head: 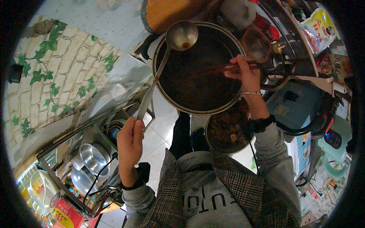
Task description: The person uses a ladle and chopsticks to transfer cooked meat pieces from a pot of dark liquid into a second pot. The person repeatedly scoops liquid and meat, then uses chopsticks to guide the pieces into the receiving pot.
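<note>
A large round pot (196, 111) with dark contents stands before me. My left hand (130, 148) is closed around the handle of a metal ladle (182, 35), whose bowl is over the pot's upper left rim, with a little liquid and a brown bit in it. In my right hand (247, 75), at the pot's right side, are dark chopsticks (239, 67) reaching over the pot; their tips are hard to make out in the dark. Below the pot, partly under my right forearm, is a second round vessel (228, 134) holding brown chunky food.
A woven-looking brown panel (171, 14) borders the pot at the top. Red-rimmed plastic container (256, 44) and jars stand to the right, near a dark lidded appliance (296, 102). At lower left, a metal rack (105, 145) holds steel bowls (94, 156); a black cable crosses it.
</note>
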`<state>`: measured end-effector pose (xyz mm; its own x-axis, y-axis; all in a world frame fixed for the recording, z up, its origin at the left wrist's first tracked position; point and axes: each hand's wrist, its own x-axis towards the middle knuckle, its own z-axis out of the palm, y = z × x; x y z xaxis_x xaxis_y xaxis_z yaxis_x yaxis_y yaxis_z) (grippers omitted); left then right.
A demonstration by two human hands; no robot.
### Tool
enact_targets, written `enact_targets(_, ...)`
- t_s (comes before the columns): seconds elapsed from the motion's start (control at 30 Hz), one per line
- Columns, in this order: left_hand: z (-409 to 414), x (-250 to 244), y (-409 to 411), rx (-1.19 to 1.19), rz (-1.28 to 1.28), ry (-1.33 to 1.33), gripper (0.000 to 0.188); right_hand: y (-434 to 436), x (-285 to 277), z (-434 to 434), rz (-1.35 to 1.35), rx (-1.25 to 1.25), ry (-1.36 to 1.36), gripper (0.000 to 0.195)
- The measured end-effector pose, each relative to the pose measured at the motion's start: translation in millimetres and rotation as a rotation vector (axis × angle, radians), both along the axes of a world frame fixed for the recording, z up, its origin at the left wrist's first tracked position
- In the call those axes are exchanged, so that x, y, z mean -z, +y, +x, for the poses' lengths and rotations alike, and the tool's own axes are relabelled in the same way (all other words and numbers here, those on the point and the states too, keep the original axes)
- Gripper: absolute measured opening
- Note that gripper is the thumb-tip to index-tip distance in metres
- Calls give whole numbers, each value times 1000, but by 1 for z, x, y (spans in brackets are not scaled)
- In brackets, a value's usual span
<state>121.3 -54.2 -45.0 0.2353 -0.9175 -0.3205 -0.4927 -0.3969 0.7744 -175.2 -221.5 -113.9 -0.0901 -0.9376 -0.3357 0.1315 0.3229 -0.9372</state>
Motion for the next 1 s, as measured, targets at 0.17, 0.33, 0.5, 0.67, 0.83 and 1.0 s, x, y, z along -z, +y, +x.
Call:
enact_targets(0.17,-1,0,1,-10,18,44,23,8,19,-5,-112,-247,209,21)
enact_targets(0.33,2,7,4,3,1,54,22,17,34,10,-69,-251,107,21)
enact_targets(0.5,0,5,1,-8,15,37,22,19,45,24,49,-280,25,26)
enact_targets(0.67,4,7,1,-3,32,32,23,19,43,29,128,-205,-23,32)
enact_targets(0.83,6,8,1,-14,38,33,23,15,40,29,160,-116,-15,35)
enact_targets(1.0,8,11,1,-26,46,41,23,10,38,20,201,-88,-17,37)
